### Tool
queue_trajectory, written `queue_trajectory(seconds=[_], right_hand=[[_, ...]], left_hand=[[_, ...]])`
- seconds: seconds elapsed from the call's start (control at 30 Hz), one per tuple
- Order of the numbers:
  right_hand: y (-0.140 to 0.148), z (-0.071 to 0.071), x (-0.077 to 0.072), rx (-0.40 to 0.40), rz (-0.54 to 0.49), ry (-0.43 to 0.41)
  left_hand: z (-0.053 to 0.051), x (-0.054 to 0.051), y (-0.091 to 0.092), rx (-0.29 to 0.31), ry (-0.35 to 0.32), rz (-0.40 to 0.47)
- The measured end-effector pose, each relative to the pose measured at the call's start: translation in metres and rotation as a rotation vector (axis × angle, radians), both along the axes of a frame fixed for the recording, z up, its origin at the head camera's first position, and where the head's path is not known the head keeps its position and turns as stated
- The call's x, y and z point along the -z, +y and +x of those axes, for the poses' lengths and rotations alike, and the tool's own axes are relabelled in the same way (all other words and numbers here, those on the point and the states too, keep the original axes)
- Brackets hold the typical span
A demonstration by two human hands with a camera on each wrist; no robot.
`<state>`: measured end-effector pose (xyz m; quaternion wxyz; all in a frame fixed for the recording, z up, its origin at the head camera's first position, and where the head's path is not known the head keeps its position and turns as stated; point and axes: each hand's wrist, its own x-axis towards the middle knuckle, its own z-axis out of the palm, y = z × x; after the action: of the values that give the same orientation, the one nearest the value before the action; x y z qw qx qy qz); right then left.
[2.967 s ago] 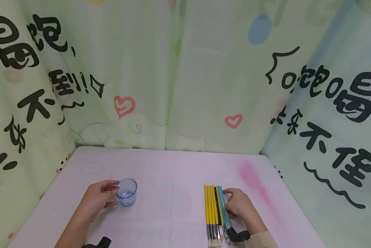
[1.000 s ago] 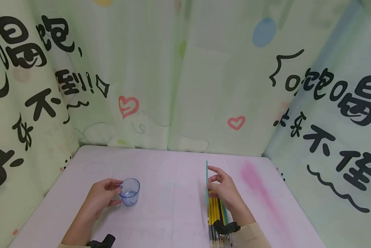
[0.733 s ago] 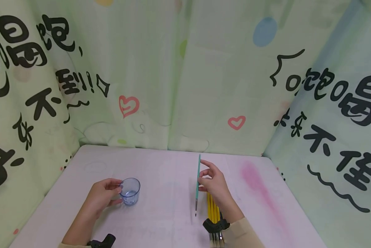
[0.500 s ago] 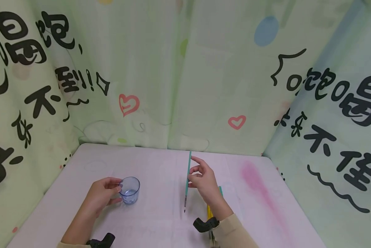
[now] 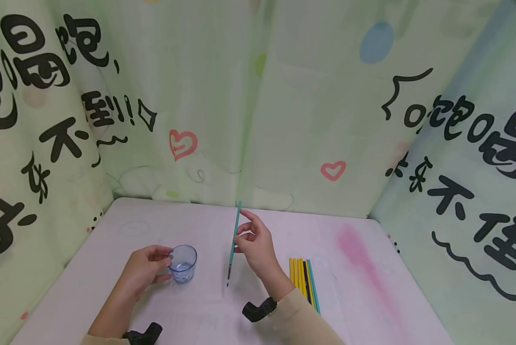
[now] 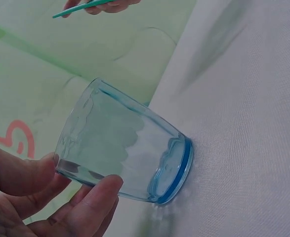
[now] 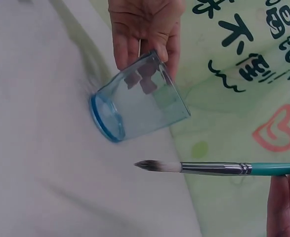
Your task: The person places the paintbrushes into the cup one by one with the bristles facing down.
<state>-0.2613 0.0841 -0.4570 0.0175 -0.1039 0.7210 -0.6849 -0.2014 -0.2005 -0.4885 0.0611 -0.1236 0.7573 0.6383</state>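
A clear bluish glass (image 5: 183, 269) stands upright on the table. My left hand (image 5: 142, 269) holds its side, thumb near the rim and fingers lower down, as the left wrist view shows. My right hand (image 5: 258, 245) pinches a teal paintbrush (image 5: 236, 223) by its handle, above the table and right of the glass. Its dark-tipped bristles (image 7: 157, 166) point down in the head view; in the right wrist view they are apart from the glass. Part of the right palm is hidden.
Several yellow, dark and teal paintbrushes (image 5: 296, 270) lie in a row on the pale table (image 5: 348, 297), their lower ends hidden behind the right sleeve (image 5: 303, 318). Printed curtains (image 5: 283, 120) enclose the table at the back and both sides.
My right hand has taken a teal paintbrush from the right side of the row, lifted it and carried it left toward the glass. My left hand has stayed at the glass.
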Motion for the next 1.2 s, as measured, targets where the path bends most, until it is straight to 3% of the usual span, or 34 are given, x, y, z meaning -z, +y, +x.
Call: queue_trajectory(seconds=[0.63, 0.9, 1.2], right_hand=[[-0.065, -0.006, -0.033, -0.025, -0.132, 0.145], [-0.088, -0.008, -0.030, -0.062, -0.103, 0.186], [-0.102, -0.007, -0.012, -0.091, -0.068, 0.160]], left_hand=[[0.001, -0.004, 0.003, -0.001, -0.007, -0.016], [0.001, -0.005, 0.002, 0.002, 0.000, -0.023], [0.002, -0.005, 0.003, 0.006, -0.016, -0.041]])
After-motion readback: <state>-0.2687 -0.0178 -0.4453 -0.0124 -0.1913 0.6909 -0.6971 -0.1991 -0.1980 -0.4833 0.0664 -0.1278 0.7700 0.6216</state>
